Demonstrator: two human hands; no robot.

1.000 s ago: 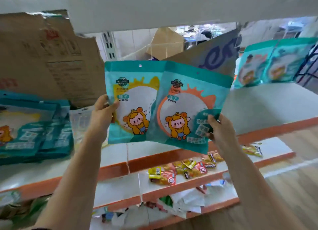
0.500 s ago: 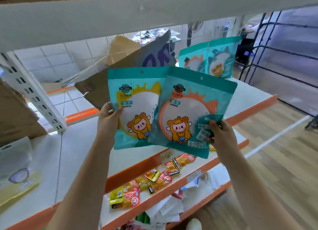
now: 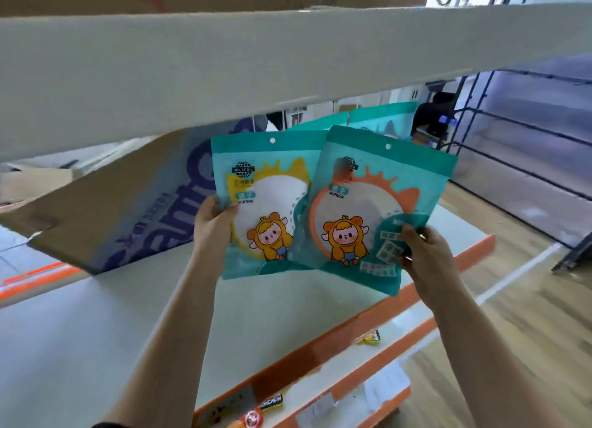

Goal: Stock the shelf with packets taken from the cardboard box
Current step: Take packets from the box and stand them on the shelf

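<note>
Fingers of the left hand (image 3: pixel 213 227) clamp the yellow-ringed packet (image 3: pixel 269 187) by its left edge; those of the right hand (image 3: pixel 427 256) clamp the orange-ringed packet (image 3: pixel 378 203) at its lower right. Both packets overlap, upright, above the white shelf (image 3: pixel 288 305), beside a tilted cardboard box (image 3: pixel 128 209).

The right packet (image 3: pixel 378 216) overlaps the left packet (image 3: pixel 266 203) above the shelf (image 3: pixel 96 331). The cardboard box (image 3: pixel 128 209) lies at their 9 o'clock, standing packets (image 3: pixel 381 119) behind at 1 o'clock.
</note>
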